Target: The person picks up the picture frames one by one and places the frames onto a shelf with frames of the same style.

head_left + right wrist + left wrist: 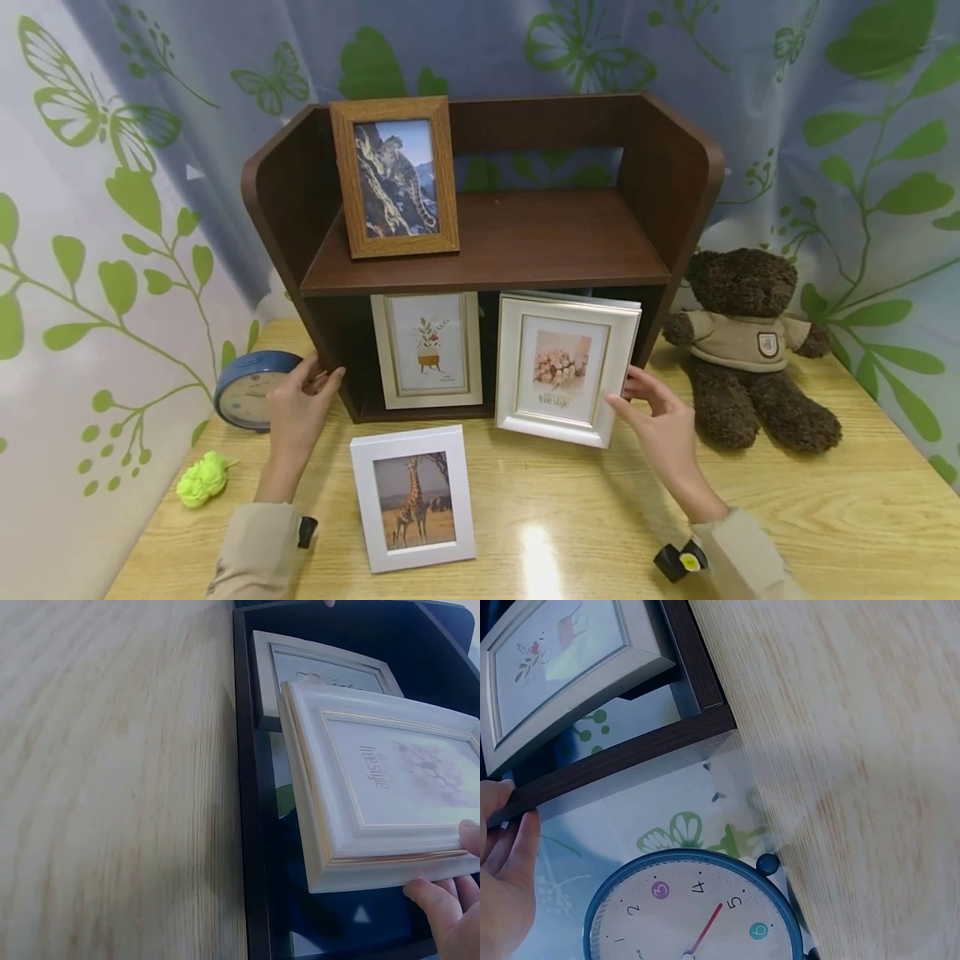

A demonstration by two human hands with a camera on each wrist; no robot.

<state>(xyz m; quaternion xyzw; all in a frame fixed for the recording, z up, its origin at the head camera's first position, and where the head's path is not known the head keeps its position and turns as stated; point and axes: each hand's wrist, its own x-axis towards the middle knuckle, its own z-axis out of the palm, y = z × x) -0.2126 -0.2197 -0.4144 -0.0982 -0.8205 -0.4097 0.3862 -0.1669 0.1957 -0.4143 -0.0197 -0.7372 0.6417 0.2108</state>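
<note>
My right hand (660,425) pinches the right edge of a cream-white picture frame (510,367) with a flower print, thumb in front and fingers behind. This frame leans in the right part of the lower opening of a dark brown shelf (555,242). My left hand (298,408) grips the front edge of the shelf's left side panel; in the left wrist view, its thumb and fingers lie on opposite sides of the panel (622,759). A champagne-coloured frame (471,350) with a potted-plant print stands in the lower opening, left of the white one.
A wooden frame (396,247) with a snow leopard photo stands on the upper shelf. On the table (877,517) lies a white giraffe frame (362,500). A blue clock (251,400) and yellow-green puff (202,479) are left; a brown teddy bear (738,333) sits right.
</note>
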